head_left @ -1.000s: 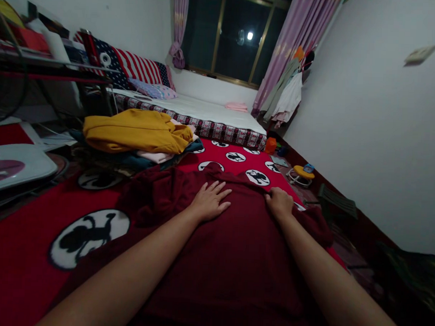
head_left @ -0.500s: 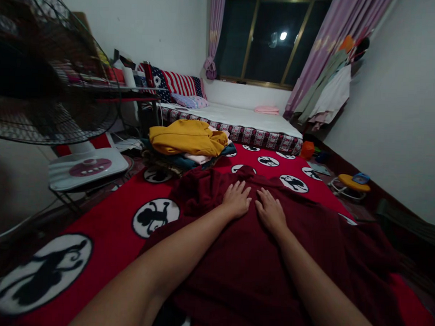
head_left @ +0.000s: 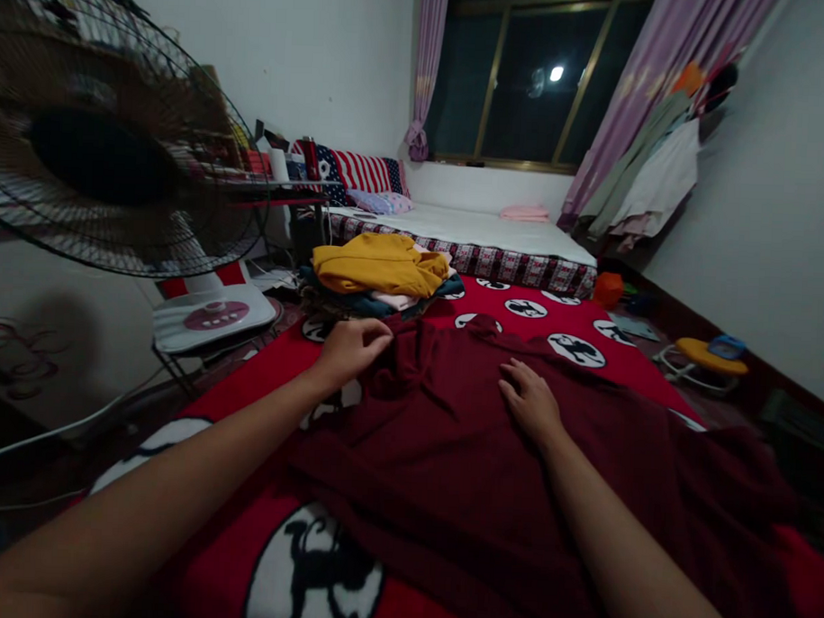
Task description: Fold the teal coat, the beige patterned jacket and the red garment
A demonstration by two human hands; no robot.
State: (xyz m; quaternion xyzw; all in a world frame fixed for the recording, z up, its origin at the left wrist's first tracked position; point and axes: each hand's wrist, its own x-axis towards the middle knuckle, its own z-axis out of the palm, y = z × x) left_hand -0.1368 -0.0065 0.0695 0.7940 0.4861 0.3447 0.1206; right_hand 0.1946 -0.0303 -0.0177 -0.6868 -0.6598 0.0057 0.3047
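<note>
A dark maroon sweatshirt (head_left: 474, 473) lies spread over a red blanket (head_left: 194, 527) with black-and-white round prints. Its bunched collar or hood part (head_left: 410, 363) is on the left, with what looks like a cord near it. My left hand (head_left: 353, 350) is at the left edge of that bunched part, thumb and fingers closed together on the cloth; the fingertips are partly hidden. Flat on the middle of the sweatshirt rests my right hand (head_left: 531, 401), fingers stretched out and holding nothing. Beyond the sweatshirt sits a pile of clothes with a mustard-yellow garment (head_left: 379, 265) on top.
A standing fan (head_left: 113, 154) is close on the left, above a chair-like white seat (head_left: 212, 318). Behind the pile is a bed (head_left: 448, 222) below a window. A yellow stool (head_left: 711, 355) stands at right, and clothes (head_left: 660, 182) hang on the wall.
My left hand has moved left from the middle of the sweatshirt to its bunched edge and closed there. My right hand stays flat on the cloth. The view has shifted slightly left.
</note>
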